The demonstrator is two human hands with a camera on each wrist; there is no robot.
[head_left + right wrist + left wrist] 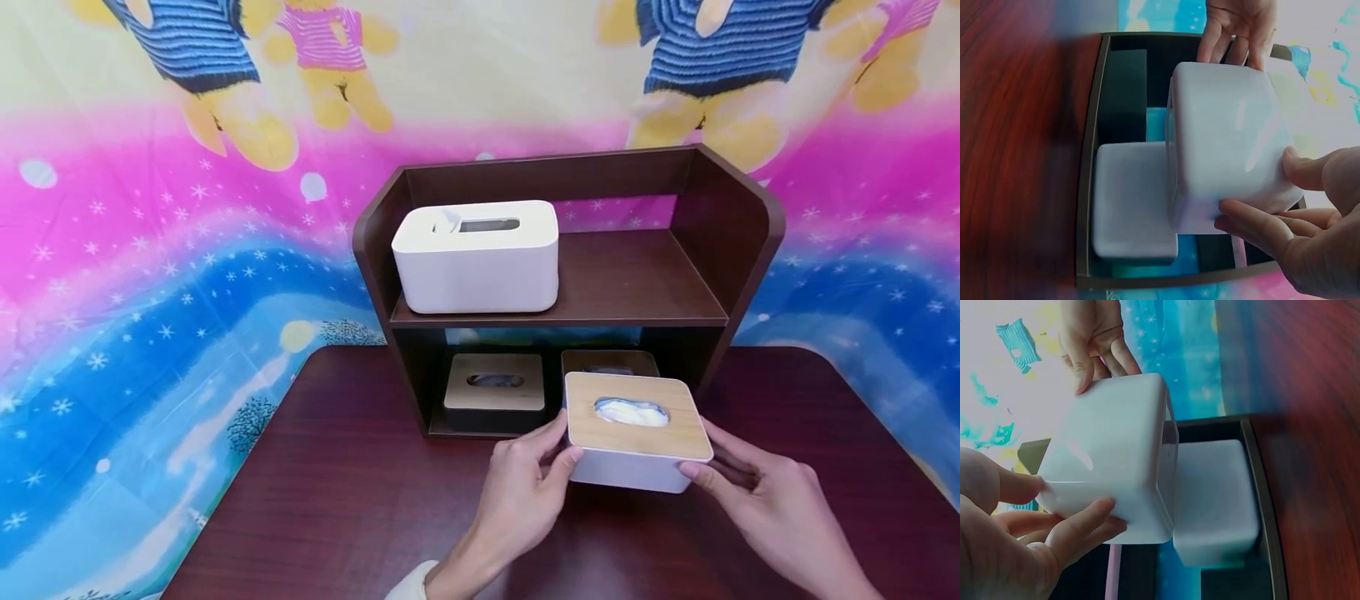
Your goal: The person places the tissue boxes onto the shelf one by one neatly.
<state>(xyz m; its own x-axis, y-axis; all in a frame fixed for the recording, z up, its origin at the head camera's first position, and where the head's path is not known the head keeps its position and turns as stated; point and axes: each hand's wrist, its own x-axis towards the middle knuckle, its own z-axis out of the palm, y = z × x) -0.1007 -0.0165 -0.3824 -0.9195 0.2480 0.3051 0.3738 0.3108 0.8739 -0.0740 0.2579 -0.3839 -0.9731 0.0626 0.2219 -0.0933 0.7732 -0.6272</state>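
Note:
A white tissue box [630, 468] with a wood-coloured lid is held up in front of the shelf unit's lower right side. White tissue shows in the lid's oval slot. My left hand [525, 492] grips its left end, thumb on the near side. My right hand [772, 508] holds the right end the same way. Behind it on the lower shelf sits a second white tissue box [1135, 200], its brown lid partly covered in the head view. A black tissue box [495, 387] with a wooden lid stands left of that one.
The dark brown two-tier shelf unit [637, 275] stands at the back of the reddish-brown table [322, 500]. A larger white tissue box [476, 271] occupies the upper tier's left side. A patterned cloth [150, 333] hangs behind.

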